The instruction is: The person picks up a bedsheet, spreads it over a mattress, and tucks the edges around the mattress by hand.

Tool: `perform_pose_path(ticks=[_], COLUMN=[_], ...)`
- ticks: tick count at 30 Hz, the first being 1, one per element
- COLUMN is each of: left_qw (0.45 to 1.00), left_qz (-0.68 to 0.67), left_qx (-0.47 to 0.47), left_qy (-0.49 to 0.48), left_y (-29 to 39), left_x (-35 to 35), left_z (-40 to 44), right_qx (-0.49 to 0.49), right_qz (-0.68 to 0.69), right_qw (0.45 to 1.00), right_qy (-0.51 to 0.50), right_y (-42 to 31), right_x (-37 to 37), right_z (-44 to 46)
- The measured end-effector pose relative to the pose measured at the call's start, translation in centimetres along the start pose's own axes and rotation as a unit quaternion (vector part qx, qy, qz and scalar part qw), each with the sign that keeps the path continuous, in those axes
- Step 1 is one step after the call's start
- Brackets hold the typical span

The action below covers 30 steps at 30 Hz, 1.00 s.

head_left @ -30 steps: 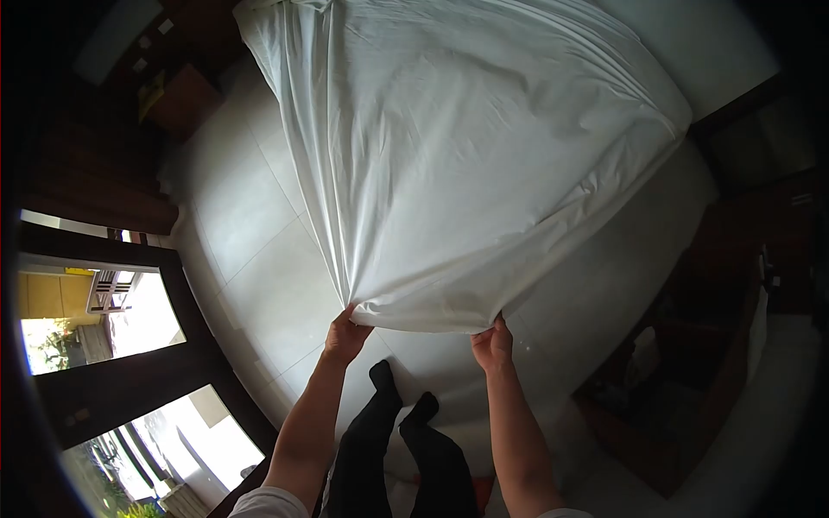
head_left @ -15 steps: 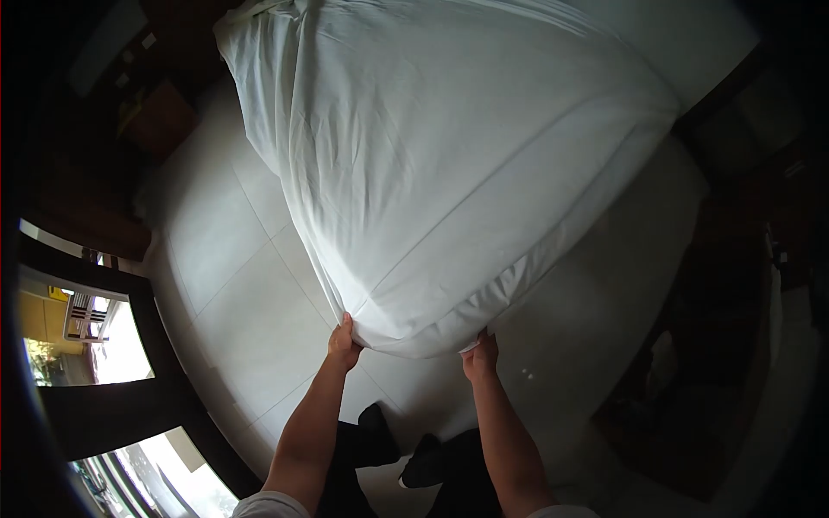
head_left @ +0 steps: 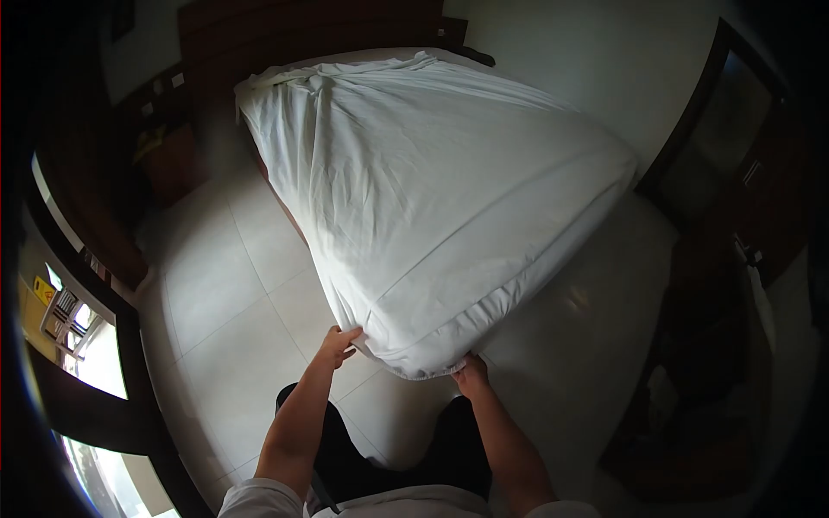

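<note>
A white sheet [head_left: 432, 198] covers the bed, lying smooth over its near corner and bunched in folds along the left side. My left hand [head_left: 338, 345] is at the sheet's left edge near that corner, thumb on the fabric and the other fingers partly spread beneath. At the bottom hem my right hand [head_left: 470, 375] is closed on the sheet, its fingertips hidden under the edge. The hem between my hands is gathered and hangs over the corner.
A dark headboard [head_left: 319, 26] stands behind the bed. Pale floor tiles [head_left: 233, 259] lie at the left, beside dark-framed glass doors [head_left: 134, 363]. A small wooden cabinet [head_left: 173, 164] is at the upper left. Dark furniture [head_left: 691, 414] stands at the right.
The sheet has come down over the near bed corner instead of stretching out in the air. My hands have moved lower, my left fingers have loosened, and the view has tilted up to show the headboard.
</note>
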<state>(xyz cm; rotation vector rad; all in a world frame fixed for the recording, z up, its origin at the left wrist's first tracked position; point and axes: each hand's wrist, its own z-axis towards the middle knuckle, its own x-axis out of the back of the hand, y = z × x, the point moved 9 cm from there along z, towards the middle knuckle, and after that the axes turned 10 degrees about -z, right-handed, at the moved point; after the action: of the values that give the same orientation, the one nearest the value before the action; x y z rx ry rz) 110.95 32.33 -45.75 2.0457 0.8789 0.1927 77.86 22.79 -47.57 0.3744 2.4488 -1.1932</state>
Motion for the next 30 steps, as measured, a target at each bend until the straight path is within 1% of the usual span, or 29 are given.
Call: perform_pose_path(ticks=[1, 2, 3, 4, 5, 6, 7, 8, 9, 10, 11, 12, 13, 14, 15, 17, 18, 19, 20, 21, 23, 27, 29, 30], left_qw=[0.99, 0.949, 0.904, 0.841, 0.838, 0.821, 0.794, 0.796, 0.783, 0.729, 0.729, 0.721, 0.714, 0.708, 0.708, 0.685, 0.666, 0.644, 0.617, 0.641, 0.676, 0.695, 0.702, 0.742], left_qz=[0.017, -0.003, 0.018, 0.036, 0.028, 0.107, 0.185, 0.307, 0.428, 0.539, 0.544, 0.549, 0.553, 0.549, 0.552, 0.528, 0.519, 0.529, 0.541, 0.524, 0.504, 0.489, 0.432, 0.373], left_qx=[-0.074, -0.216, -0.332, -0.442, -0.451, -0.503, -0.546, -0.49, -0.419, -0.396, -0.389, -0.403, -0.415, -0.429, -0.425, -0.476, -0.503, -0.505, -0.519, -0.501, -0.471, -0.468, -0.521, -0.503], left_qy=[0.115, 0.229, 0.27, 0.309, 0.308, 0.25, 0.19, 0.18, 0.165, 0.146, 0.145, 0.129, 0.112, 0.117, 0.119, 0.159, 0.184, 0.224, 0.238, 0.251, 0.259, 0.243, 0.224, 0.238], left_y=[4.2, 6.4, 10.4, 14.7, 17.7, 21.4, 23.8, 24.3, 23.9, 23.6, 23.4, 23.5, 23.2, 23.1, 23.2, 24.5, 25.8, 27.1, 28.4, 29.2, 28.6, 28.0, 27.1, 26.0], left_x=[1.6, 4.7, 4.4, 3.7, 2.2, -1.6, -5.5, -8.1, -10.2, -12.0, -12.2, -13.0, -13.4, -13.4, -13.2, -12.3, -12.0, -11.1, -10.4, -9.3, -8.2, -7.7, -6.3, -4.9], left_z=[-2.6, -1.2, -3.1, -6.0, -8.2, -11.5, -13.5, -12.6, -11.6, -11.7, -10.9, -10.2, -9.6, -9.2, -9.0, -9.6, -10.9, -10.4, -9.5, -7.9, -4.5, -4.3, -5.3, -5.2], right_qx=[-0.045, -0.085, -0.031, 0.024, 0.246, 0.449, 0.491, 0.527, 0.521, 0.545, 0.571, 0.568, 0.59, 0.61, 0.607, 0.634, 0.63, 0.626, 0.623, 0.622, 0.618, 0.615, 0.628, 0.628], right_qz=[-0.12, -0.238, -0.256, -0.269, -0.336, -0.382, -0.406, -0.429, -0.43, -0.477, -0.519, -0.519, -0.561, -0.599, -0.599, -0.592, -0.593, -0.593, -0.592, -0.593, -0.589, -0.586, -0.59, -0.59], right_qw=[0.992, 0.967, 0.958, 0.934, 0.862, 0.737, 0.717, 0.696, 0.699, 0.654, 0.605, 0.608, 0.557, 0.502, 0.505, 0.483, 0.486, 0.493, 0.497, 0.498, 0.507, 0.515, 0.493, 0.494], right_qy=[0.007, 0.014, 0.126, 0.236, 0.29, 0.331, 0.281, 0.232, 0.234, 0.217, 0.196, 0.195, 0.166, 0.136, 0.133, 0.123, 0.122, 0.119, 0.118, 0.118, 0.116, 0.115, 0.12, 0.117], right_y=[0.0, -0.2, -3.0, -6.1, -11.8, -15.7, -18.5, -21.9, -23.6, -24.5, -25.0, -25.3, -24.8, -23.9, -23.8, -23.2, -22.9, -22.7, -22.7, -22.5, -22.5, -21.8, -21.6, -21.6], right_x=[0.9, 1.5, 2.5, 3.1, 2.6, 1.3, -1.8, -5.7, -7.1, -9.1, -10.8, -11.2, -12.6, -13.8, -13.8, -14.2, -14.0, -13.8, -13.9, -13.8, -13.7, -13.3, -13.7, -14.1], right_z=[-0.2, -0.2, -1.2, -2.7, -3.0, -4.7, -6.3, -9.0, -9.7, -10.7, -11.4, -11.5, -12.0, -12.4, -12.4, -13.2, -13.4, -13.5, -13.6, -13.8, -13.9, -13.9, -14.6, -14.8])
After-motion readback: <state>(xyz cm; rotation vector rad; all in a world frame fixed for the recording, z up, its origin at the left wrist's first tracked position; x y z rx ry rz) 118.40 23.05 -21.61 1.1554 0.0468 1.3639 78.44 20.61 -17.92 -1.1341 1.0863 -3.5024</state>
